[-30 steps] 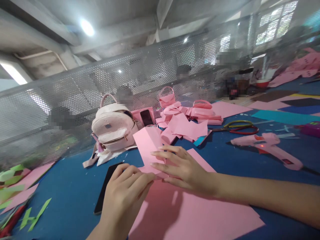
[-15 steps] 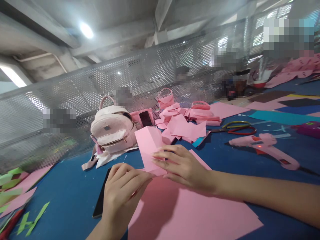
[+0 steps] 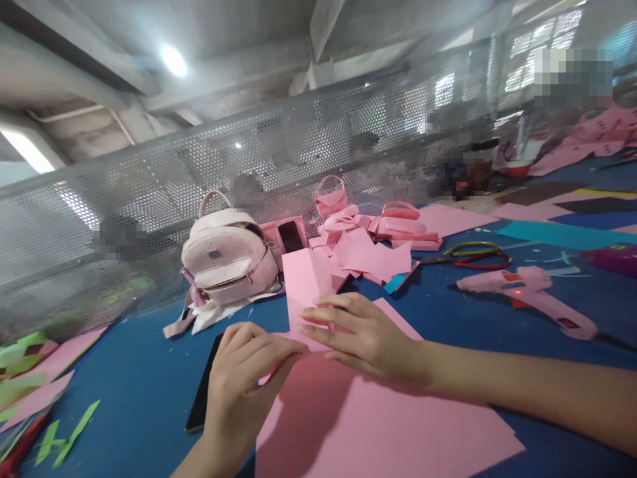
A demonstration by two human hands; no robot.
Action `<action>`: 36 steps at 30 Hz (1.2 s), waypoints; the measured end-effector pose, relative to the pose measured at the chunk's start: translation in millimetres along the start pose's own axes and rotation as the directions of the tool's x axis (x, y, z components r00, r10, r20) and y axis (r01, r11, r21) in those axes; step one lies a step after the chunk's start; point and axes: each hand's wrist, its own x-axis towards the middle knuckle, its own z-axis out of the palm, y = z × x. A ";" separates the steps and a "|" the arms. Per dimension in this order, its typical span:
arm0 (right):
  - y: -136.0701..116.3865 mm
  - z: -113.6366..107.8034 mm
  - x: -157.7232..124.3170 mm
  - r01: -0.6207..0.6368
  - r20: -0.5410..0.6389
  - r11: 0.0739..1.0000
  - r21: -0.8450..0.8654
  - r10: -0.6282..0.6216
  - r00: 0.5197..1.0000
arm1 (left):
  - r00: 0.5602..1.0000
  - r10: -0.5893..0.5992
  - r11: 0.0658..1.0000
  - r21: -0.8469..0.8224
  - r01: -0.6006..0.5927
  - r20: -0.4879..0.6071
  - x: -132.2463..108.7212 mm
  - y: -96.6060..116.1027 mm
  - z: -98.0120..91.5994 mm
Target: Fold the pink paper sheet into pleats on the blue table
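Observation:
A folded pink paper piece (image 3: 304, 282) stands upright above large pink sheets (image 3: 378, 431) lying on the blue table (image 3: 129, 372). My left hand (image 3: 251, 378) pinches the lower left edge of the folded piece between thumb and fingers. On its right side, my right hand (image 3: 363, 332) holds the piece near its base, fingers pointing left and partly over it. The lower folds are partly hidden by both hands. A dark phone (image 3: 202, 392) lies behind my left wrist.
Pink glue gun (image 3: 530, 295) and scissors (image 3: 472, 254) lie at the right. Behind stand a pale backpack (image 3: 229, 259), pink paper scraps (image 3: 371, 255) and small paper bags (image 3: 331, 199). Green strips (image 3: 74, 435) lie left. A mesh partition (image 3: 174, 166) runs behind.
The upright part of the folded piece has shifted slightly right and stands straighter. Both hands keep their hold, with small finger movements.

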 end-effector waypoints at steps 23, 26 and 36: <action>10.2 -3.4 -5.3 -0.096 -0.256 0.921 0.377 0.203 0.945 | 0.999 -0.049 0.995 -0.084 0.048 -0.006 -5.7 -3.6 7.0; 12.0 -4.9 -5.3 -0.088 -0.254 0.918 0.387 0.197 0.947 | 0.999 -0.054 0.996 -0.075 0.053 -0.008 -5.1 -3.8 7.1; 6.1 -4.8 -3.9 -0.097 -0.238 0.942 0.322 0.180 0.954 | 0.995 -0.093 0.992 -0.086 0.090 -0.030 -8.9 -1.9 12.9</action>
